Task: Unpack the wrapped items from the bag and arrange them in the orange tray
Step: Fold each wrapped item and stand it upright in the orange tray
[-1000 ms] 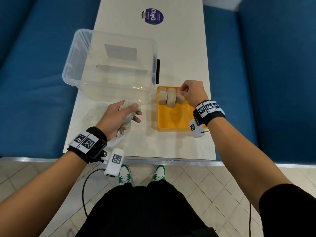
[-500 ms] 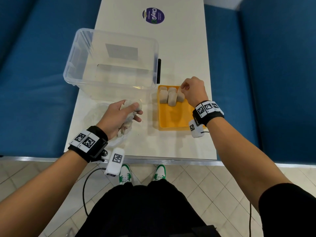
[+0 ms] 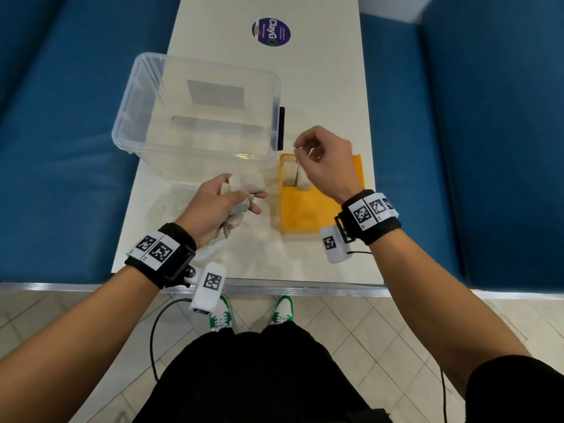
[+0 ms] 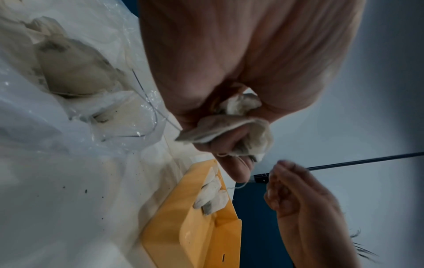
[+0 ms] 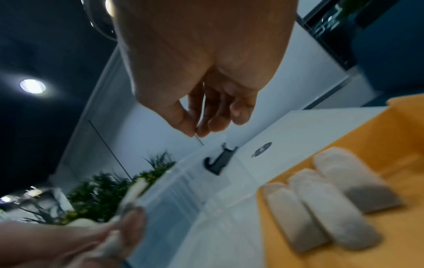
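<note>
The orange tray [image 3: 305, 215] lies on the white table, with three pale wrapped items [image 3: 290, 175] side by side at its far end, also seen in the right wrist view [image 5: 321, 204]. My right hand [image 3: 317, 157] hovers above them, thumb and forefinger pinching a thin thread [image 5: 199, 140]. My left hand [image 3: 225, 199], left of the tray, grips a bunch of wrapped items [image 3: 247, 183] over the crumpled clear plastic bag [image 3: 171, 206]. The left wrist view shows the held bunch [image 4: 229, 127] and another wrapped item inside the bag [image 4: 75, 72].
A large clear plastic bin [image 3: 195, 111] with a black latch [image 3: 281, 128] stands just behind the bag and tray. A purple sticker [image 3: 271, 31] marks the far table. Blue seats [image 3: 61, 148] flank the narrow table on both sides; its near edge is close to my wrists.
My right hand has lifted off the wrapped items in the tray and drifted up and left, now pinching a thread. The left hand has kept its grip and barely moved.
</note>
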{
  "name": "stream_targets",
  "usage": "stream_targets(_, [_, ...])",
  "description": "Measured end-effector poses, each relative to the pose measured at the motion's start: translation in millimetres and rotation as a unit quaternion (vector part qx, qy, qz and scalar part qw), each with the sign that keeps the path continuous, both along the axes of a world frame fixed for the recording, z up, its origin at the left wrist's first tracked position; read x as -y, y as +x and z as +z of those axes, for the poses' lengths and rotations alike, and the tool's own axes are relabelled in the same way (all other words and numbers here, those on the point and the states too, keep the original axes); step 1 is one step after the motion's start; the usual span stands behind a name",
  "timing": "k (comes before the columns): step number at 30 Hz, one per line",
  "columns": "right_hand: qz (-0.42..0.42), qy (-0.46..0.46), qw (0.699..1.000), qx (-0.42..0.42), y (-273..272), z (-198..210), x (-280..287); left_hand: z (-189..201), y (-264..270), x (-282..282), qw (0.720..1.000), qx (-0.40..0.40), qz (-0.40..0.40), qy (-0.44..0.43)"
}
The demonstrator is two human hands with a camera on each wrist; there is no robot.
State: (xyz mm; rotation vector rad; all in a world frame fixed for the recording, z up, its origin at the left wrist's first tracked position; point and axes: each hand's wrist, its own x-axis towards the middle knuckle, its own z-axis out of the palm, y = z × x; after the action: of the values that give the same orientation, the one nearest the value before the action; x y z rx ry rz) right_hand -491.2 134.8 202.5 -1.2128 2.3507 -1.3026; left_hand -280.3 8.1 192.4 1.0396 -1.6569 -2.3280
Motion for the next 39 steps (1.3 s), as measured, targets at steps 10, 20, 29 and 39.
stream_targets(10, [0.149,0.114,0.978,0.091,47,12,18,3,1,-4,0.999,-0.032,0.024,-0.029])
stream_targets(20, [0.06,0.02,0.953,0.298,62,15,14,4,6,-2,0.996,-0.02,0.088,-0.017])
stream_targets(29, [0.126,0.05,0.969,0.206,54,24,14,11,7,-4,0.997,0.002,0.074,-0.02])
stream_targets(39, [0.191,0.067,0.973,0.108,41,32,13,2,6,5,0.988,-0.029,0.012,0.153])
